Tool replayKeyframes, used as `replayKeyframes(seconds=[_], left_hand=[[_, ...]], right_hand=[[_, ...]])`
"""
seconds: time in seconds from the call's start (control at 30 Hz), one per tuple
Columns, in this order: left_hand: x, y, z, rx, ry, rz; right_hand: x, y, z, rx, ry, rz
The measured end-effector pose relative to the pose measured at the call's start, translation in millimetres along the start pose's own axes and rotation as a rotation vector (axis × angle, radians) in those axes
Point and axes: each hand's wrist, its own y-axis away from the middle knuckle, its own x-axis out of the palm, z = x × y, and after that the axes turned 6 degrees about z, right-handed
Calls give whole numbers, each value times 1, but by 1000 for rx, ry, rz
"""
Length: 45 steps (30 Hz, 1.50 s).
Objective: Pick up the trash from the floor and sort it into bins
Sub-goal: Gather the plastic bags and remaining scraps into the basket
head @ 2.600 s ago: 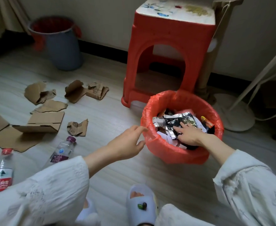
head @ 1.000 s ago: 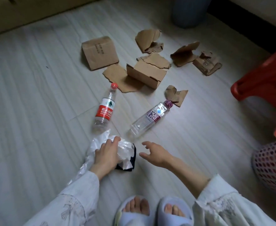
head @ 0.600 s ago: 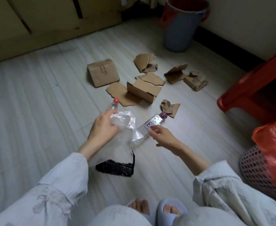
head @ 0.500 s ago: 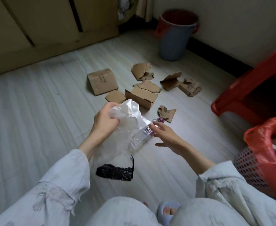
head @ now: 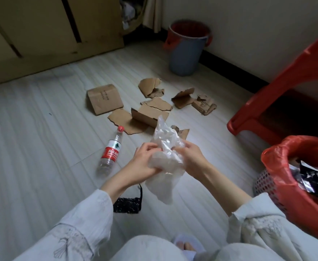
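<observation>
Above the floor, my left hand (head: 142, 163) and my right hand (head: 192, 159) both grip a crumpled clear plastic bag (head: 164, 146), one on each side. A clear bottle with a red label and red cap (head: 111, 150) lies on the floor left of my hands. A black lacy scrap (head: 127, 204) lies under my left forearm. Several torn cardboard pieces (head: 150, 113) are scattered beyond the bag. The purple-capped bottle is out of sight. A mesh basket with a red liner (head: 273, 162) stands at the right and holds dark wrappers.
A blue bin with a red liner (head: 185, 55) stands by the far wall. A red plastic stool (head: 278, 95) is at the right, behind the basket. Wooden cabinet doors (head: 47, 29) close off the back left. My slippered foot (head: 187, 244) shows at the bottom.
My left hand lifted the clear bag off the floor, uncovering the black scrap. My right hand left the purple-capped bottle and took hold of the bag too. The view turned right.
</observation>
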Motion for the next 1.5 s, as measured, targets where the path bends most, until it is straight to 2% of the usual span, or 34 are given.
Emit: replayKeyframes(seconds=[0.17,0.3,0.37,0.47,0.53,0.63,0.7,0.87,0.93,1.03,1.2,1.33,1.5], left_hand=[[31,-7,89,-189,-106,47],[71,2,165,-517,-260,163],[91,9,186,-600,-380,194],[107,7,198,-594,-590,142],[108,-1,200,-586,-619,156],[109,-8,201,-580,-632,267],[109,-7,196,-577,-555,242],[93,-28,136,-455,-236,15],[79,-43,91,-333,-150,-14],[63,-62,26,-96,-112,-52],[68,-67,-91,153,-50,-94],[95,-70,-168,238,65,-100],[150,-98,-237,180,519,-29]], right_hand=[[-26,-18,-35,-8,535,-291],[-47,-21,-73,-61,907,-274],[-59,-23,-92,-60,987,-261],[-73,-24,-112,-34,1054,-238],[-80,-23,-118,-20,1095,-215],[-84,-21,-118,-5,1116,-198],[-83,-17,-111,-30,1087,-214],[-81,7,-74,-118,935,-238],[-88,29,-49,-166,879,-299],[-108,55,-10,-263,841,-413],[-145,128,48,-365,520,-592],[-196,185,69,-472,455,-779],[-259,239,62,-502,546,-993]])
